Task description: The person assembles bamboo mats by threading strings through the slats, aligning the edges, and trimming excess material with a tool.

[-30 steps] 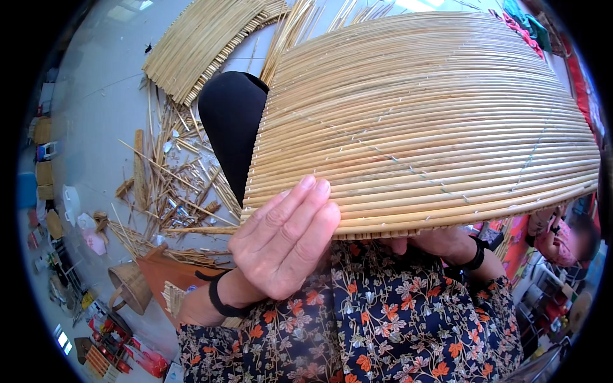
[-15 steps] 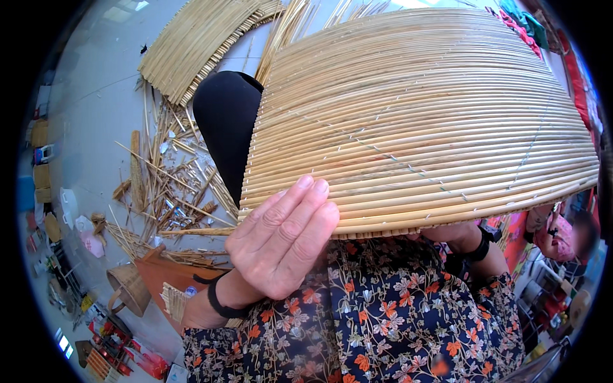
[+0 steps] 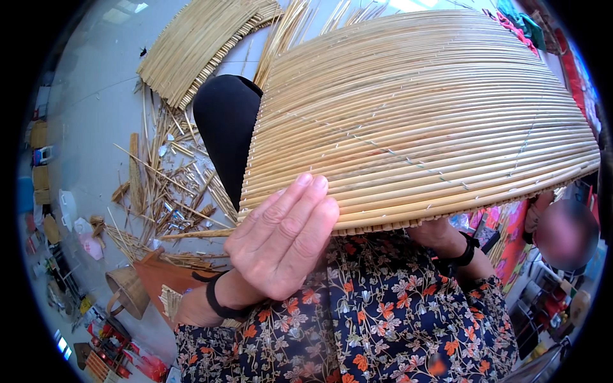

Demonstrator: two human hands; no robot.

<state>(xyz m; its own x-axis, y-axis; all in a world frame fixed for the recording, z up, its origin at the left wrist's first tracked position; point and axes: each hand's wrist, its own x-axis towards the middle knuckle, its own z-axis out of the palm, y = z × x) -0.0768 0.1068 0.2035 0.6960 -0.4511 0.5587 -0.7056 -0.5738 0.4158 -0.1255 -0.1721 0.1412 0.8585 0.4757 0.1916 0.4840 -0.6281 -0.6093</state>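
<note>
Large straw-yellow mat of parallel, stitched stalks (image 3: 415,140) fills view from centre out to 2 o'clock, surface gently bowed, near edge raised above dark garment with orange leaf print (image 3: 364,313) at 6 o'clock. Left hand (image 3: 284,239), at 7 o'clock, lies over the mat's near left corner: fingers pressed together on top, thumb hidden, grip pinching that edge. Right hand (image 3: 434,233), 4 o'clock, mostly screened beneath near edge; cannot tell how its grip stands. Black-clad knee (image 3: 223,134) beside mat at 10 o'clock. Second straw-yellow stalk mat (image 3: 201,51), curved, on pale tiled floor (image 3: 96,121) at 11 o'clock. Loose tan stalk scraps (image 3: 182,182) strewn at 9 o'clock.
</note>
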